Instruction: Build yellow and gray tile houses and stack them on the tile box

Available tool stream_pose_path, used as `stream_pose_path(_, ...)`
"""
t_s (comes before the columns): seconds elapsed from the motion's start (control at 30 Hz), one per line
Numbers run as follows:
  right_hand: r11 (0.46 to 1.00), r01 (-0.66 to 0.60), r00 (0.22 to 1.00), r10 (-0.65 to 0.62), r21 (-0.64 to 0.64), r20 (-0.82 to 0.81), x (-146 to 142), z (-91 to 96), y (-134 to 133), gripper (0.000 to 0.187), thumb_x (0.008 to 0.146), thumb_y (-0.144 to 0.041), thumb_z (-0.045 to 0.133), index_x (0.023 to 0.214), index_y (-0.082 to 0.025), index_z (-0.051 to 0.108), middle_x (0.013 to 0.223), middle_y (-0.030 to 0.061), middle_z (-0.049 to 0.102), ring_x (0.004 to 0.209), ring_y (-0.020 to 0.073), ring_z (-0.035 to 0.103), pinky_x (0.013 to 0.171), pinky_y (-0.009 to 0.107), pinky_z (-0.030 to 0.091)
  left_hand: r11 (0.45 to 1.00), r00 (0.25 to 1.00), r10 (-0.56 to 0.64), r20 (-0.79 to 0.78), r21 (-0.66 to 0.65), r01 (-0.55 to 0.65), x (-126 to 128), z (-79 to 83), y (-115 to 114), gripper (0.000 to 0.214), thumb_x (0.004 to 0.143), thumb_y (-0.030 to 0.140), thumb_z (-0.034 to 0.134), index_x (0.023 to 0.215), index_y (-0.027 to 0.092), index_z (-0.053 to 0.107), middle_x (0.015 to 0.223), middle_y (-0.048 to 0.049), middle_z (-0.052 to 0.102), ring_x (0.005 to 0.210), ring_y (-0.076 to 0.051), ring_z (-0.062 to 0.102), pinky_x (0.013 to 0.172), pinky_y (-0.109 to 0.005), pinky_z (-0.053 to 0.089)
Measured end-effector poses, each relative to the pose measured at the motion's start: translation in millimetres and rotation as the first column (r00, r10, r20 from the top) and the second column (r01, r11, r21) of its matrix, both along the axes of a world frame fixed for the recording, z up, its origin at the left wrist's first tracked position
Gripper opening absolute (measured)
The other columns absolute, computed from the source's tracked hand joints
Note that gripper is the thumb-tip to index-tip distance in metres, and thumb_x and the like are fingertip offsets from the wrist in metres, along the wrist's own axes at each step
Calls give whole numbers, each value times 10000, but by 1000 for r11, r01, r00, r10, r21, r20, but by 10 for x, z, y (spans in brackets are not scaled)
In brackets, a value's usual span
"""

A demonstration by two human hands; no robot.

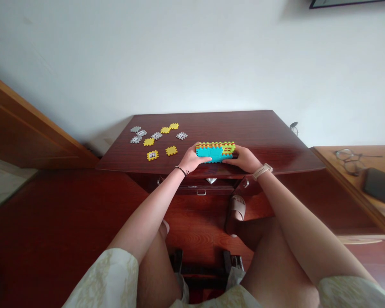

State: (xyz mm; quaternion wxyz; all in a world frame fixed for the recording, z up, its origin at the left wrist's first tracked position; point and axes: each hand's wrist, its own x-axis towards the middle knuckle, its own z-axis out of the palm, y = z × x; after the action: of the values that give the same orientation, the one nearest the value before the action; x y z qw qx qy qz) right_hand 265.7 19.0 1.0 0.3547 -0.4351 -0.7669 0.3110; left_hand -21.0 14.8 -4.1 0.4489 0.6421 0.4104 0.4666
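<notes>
A box-like build of interlocking plastic tiles [215, 152], cyan in front with yellow, green and orange on top, stands near the front edge of a dark red wooden table [259, 132]. My left hand [191, 159] grips its left end with the fingers wrapped round it. My right hand [244, 159], a watch on its wrist, clasps the right end. Both hands are closed on the build.
Several loose yellow tiles [171, 150] and grey tiles [136, 139] lie scattered on the table's left part. To the right, a lighter wooden surface [340, 167] bears glasses [348, 160] and a dark case [380, 186]. Drawers sit under the table front; my knees and a sandalled foot [235, 211] are below.
</notes>
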Motion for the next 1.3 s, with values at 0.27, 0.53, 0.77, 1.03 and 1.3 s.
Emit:
stream_pose_path(0.27, 1000, -9, 1000, 9, -17, 12, -14, 65, 32, 488, 760, -523, 967, 1143, -258, 824, 1158, 57, 866, 1027, 360, 816, 993, 565, 664, 1000, 1000, 2, -30, 11, -2, -17, 29, -14, 533, 666, 383, 1029, 1041, 197, 699, 1020, -44, 812, 931, -235, 749, 957, -418, 623)
stream_pose_path(0.53, 999, -35, 999, 34, -33, -20, -3, 40, 21, 481, 777, -551, 950, 1141, -256, 841, 1197, 53, 864, 1086, 364, 805, 1050, 571, 645, 999, 998, -3, -60, 32, 5, -12, 40, -22, 508, 681, 370, 1020, 1037, 198, 701, 1019, -47, 812, 942, -244, 751, 950, -413, 618)
stream_pose_path(0.77, 998, -38, 999, 37, -60, -18, -5, 16, 70, 496, 756, -571, 970, 1124, -261, 847, 1179, 47, 869, 1076, 369, 811, 1029, 572, 658, 999, 997, -1, -83, 41, 4, -15, 49, -21, 515, 671, 346, 1032, 1051, 203, 714, 1035, -40, 817, 965, -249, 753, 959, -410, 617)
stream_pose_path(1.03, 1000, -25, 1000, 25, -18, 14, 4, 13, 65, 491, 788, -561, 945, 1158, -260, 831, 1206, 61, 859, 1076, 369, 800, 1031, 583, 646, 999, 998, -44, -50, 24, 46, -40, 102, -19, 536, 720, 335, 1002, 1150, 191, 717, 1155, -79, 819, 1069, -269, 760, 1024, -431, 607)
stream_pose_path(1.3, 1000, -5, 998, 4, -15, -66, -16, 36, 25, 607, 765, -613, 962, 1205, -247, 763, 1207, 81, 840, 1089, 346, 781, 1035, 552, 638, 995, 995, -98, -32, 21, 99, -182, 107, 45, 507, 778, 445, 969, 1171, 194, 770, 1202, -95, 829, 1113, -287, 770, 1034, -425, 608)
